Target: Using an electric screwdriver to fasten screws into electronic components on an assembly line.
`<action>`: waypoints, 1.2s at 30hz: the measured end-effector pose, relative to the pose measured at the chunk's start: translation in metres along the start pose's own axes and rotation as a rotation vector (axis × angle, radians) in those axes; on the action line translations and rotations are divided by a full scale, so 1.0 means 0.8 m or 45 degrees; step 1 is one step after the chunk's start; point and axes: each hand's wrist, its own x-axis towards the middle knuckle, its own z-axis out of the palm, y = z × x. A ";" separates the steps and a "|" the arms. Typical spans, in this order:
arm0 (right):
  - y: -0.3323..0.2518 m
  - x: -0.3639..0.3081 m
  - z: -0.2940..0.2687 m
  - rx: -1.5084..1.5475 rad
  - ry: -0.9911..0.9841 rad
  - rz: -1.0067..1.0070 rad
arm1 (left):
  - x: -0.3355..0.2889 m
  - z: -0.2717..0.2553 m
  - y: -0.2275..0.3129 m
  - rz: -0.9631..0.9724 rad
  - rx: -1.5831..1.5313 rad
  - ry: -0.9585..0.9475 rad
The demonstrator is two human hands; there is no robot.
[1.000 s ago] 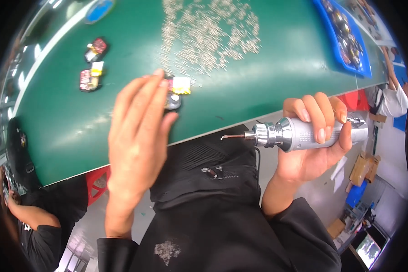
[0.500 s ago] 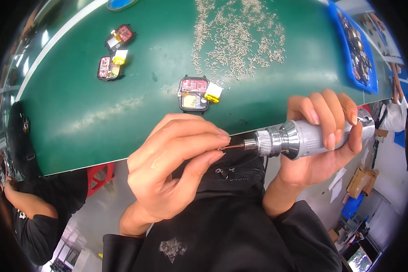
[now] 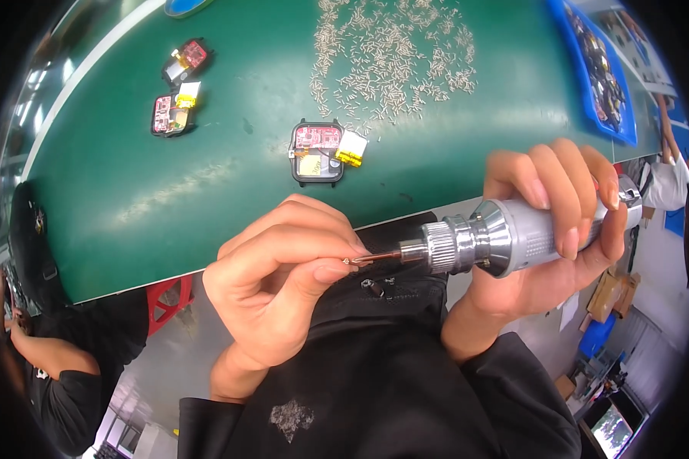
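Observation:
My right hand (image 3: 563, 206) is wrapped round a grey and silver electric screwdriver (image 3: 444, 246), held level above the table's near edge with its copper-coloured bit pointing left. At the bit's tip, thumb and fingertips of my left hand (image 3: 272, 283) pinch together on a tiny metal piece (image 3: 347, 262); most of it is hidden by the fingers. Beyond my left hand an opened black watch case (image 3: 318, 182) lies on the green table, showing a red circuit board (image 3: 318, 137). Its silver-and-yellow battery (image 3: 351, 148) rests out over the right side.
Many small metal pins or screws (image 3: 390, 65) are scattered at the back. Two more opened watch cases (image 3: 163, 115) (image 3: 185, 61) lie on the left. A blue tray (image 3: 628, 126) of dark parts stands at far right. Another person's arm (image 3: 53, 348) is at lower left.
The screwdriver and my left fingertips have shifted slightly left and down, and the tiny metal piece now shows at the bit's tip. The table contents appear shifted slightly up-left in view.

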 end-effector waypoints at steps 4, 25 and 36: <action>0.003 -0.001 -0.004 -0.039 0.007 0.038 | -0.001 -0.002 -0.004 0.019 -0.057 0.005; -0.010 0.000 -0.005 -0.284 -0.147 0.099 | 0.012 0.003 -0.008 0.426 0.654 -0.355; -0.018 0.004 -0.016 -0.275 -0.105 0.072 | 0.042 -0.027 0.020 0.413 1.140 -0.173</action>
